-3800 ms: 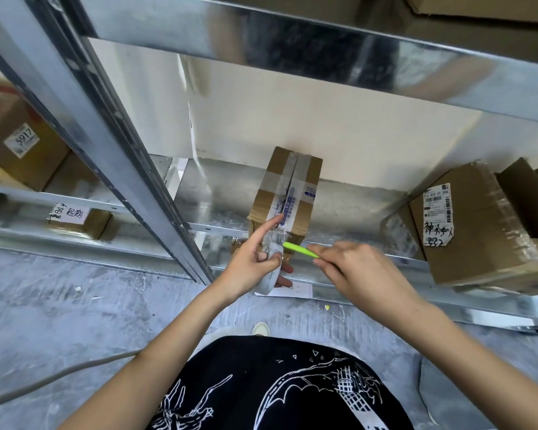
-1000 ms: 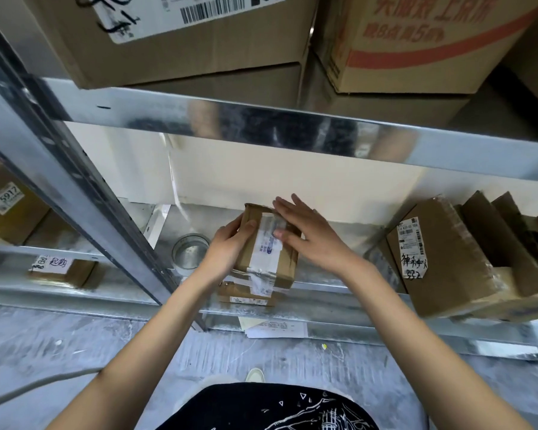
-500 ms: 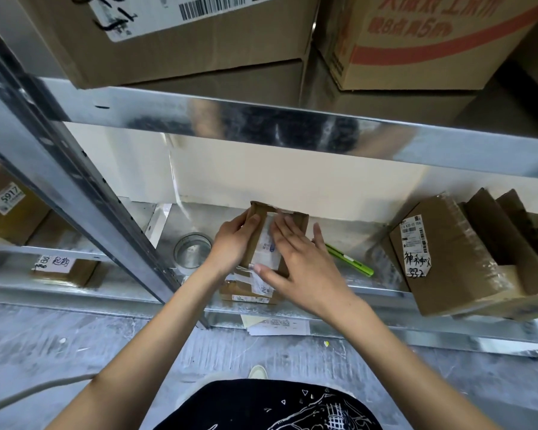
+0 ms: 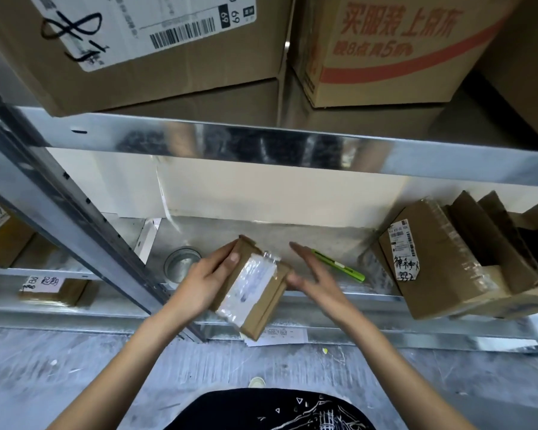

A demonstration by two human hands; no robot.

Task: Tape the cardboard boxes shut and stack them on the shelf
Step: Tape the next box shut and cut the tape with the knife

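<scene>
Small taped box [image 4: 251,285]: long axis diagonal; left hand [image 4: 204,282] clasps its left side, right hand [image 4: 316,279] flat, fingers straight, at right edge

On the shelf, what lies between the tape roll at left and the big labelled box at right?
In the head view, the small box in both hands, then a green cutter on the shelf.

2 hands [image 4: 205,283], 1 small taped box [image 4: 255,290], 1 tape roll [image 4: 182,263], 1 green cutter [image 4: 339,269], 2 big upper-shelf boxes [image 4: 156,57].
</scene>
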